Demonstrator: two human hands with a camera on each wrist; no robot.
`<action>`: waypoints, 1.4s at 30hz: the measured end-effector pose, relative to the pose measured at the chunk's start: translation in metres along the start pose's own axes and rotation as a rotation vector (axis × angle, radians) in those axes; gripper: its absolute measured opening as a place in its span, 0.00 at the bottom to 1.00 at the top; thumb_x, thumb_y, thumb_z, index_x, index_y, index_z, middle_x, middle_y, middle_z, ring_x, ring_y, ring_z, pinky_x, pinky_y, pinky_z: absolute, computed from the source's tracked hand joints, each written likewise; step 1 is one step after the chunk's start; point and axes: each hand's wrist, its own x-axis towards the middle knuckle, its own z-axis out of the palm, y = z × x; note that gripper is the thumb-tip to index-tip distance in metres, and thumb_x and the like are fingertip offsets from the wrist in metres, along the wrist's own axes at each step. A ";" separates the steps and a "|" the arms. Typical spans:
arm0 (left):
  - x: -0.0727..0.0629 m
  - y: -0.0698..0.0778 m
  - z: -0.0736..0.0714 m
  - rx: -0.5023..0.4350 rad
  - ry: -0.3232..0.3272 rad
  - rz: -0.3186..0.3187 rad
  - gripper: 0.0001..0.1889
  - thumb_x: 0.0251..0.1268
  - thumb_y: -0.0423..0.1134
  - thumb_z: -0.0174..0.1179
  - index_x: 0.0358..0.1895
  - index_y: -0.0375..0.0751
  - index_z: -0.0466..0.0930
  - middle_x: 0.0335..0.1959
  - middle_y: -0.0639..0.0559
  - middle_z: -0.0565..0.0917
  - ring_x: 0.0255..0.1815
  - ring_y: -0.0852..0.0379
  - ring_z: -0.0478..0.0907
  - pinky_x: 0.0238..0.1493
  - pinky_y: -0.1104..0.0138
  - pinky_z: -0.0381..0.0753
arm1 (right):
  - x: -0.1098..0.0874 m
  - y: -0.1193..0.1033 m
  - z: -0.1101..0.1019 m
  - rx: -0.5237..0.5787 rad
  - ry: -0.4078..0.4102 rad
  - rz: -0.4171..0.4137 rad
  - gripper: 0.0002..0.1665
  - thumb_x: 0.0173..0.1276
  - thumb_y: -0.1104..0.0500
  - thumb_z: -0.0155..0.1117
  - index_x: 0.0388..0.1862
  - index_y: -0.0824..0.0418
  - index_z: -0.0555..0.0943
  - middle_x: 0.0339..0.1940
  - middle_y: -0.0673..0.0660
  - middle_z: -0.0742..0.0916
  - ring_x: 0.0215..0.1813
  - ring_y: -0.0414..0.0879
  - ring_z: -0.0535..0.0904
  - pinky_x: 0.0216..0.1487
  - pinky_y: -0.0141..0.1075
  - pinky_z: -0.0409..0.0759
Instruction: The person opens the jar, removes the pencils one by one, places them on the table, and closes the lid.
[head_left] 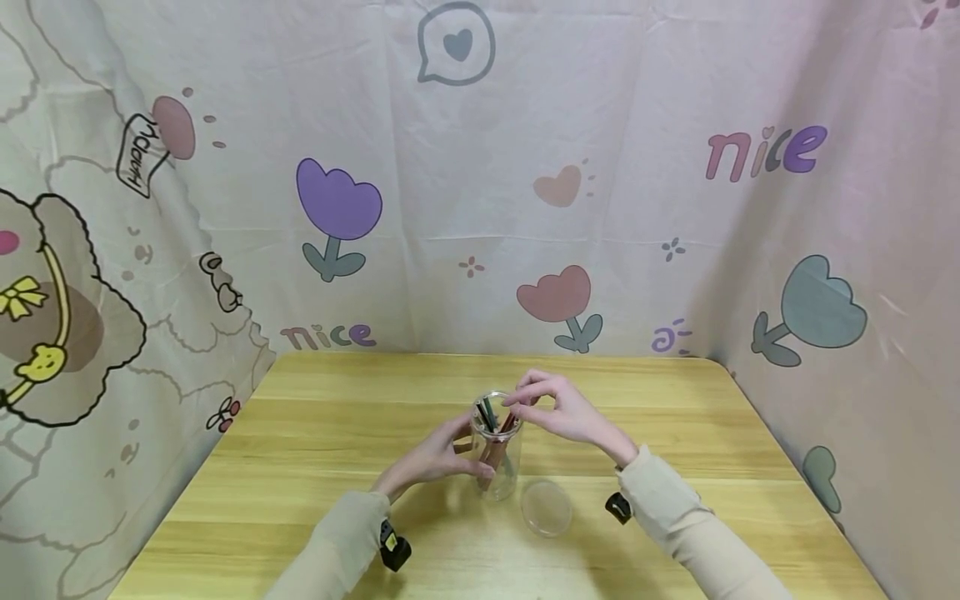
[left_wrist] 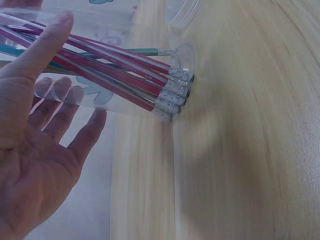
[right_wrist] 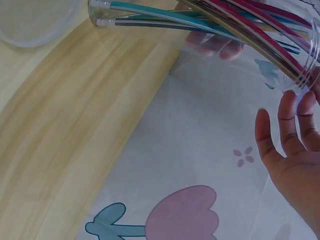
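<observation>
A clear plastic jar stands on the table, its mouth uncovered. Several pencils, mostly red with some teal, lean inside it, erasers down at the bottom. My left hand grips the jar's side from the left, thumb in front and fingers behind. At the mouth's right side is my right hand, thumb and index finger close together over the pencil tops. The right wrist view shows its other fingers at the rim; I cannot tell whether a pencil is pinched there.
A round clear lid lies on the wooden table, just right of the jar's base. Behind and beside the table hangs a pale cloth printed with flowers and hearts. Each wrist wears a small black camera.
</observation>
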 end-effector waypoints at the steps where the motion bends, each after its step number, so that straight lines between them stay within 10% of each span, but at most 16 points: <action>1: 0.000 0.000 0.000 0.001 0.000 0.000 0.44 0.59 0.39 0.73 0.77 0.44 0.60 0.74 0.41 0.70 0.75 0.33 0.65 0.74 0.38 0.70 | 0.001 0.000 -0.001 -0.006 -0.011 -0.001 0.10 0.66 0.69 0.67 0.44 0.61 0.90 0.37 0.57 0.85 0.41 0.37 0.78 0.43 0.30 0.80; 27: -0.001 0.000 0.000 0.001 0.011 -0.005 0.42 0.58 0.39 0.74 0.75 0.41 0.63 0.72 0.41 0.73 0.75 0.33 0.66 0.73 0.38 0.70 | 0.016 -0.012 -0.009 -0.137 -0.127 0.042 0.06 0.67 0.64 0.68 0.31 0.60 0.90 0.29 0.53 0.84 0.34 0.33 0.74 0.36 0.25 0.77; 42: 0.000 0.000 0.000 0.024 0.006 0.019 0.46 0.56 0.38 0.75 0.77 0.40 0.59 0.74 0.38 0.70 0.74 0.33 0.68 0.74 0.39 0.70 | 0.006 -0.004 0.021 -0.084 0.224 -0.080 0.05 0.74 0.68 0.57 0.39 0.65 0.80 0.30 0.59 0.81 0.30 0.42 0.74 0.30 0.27 0.78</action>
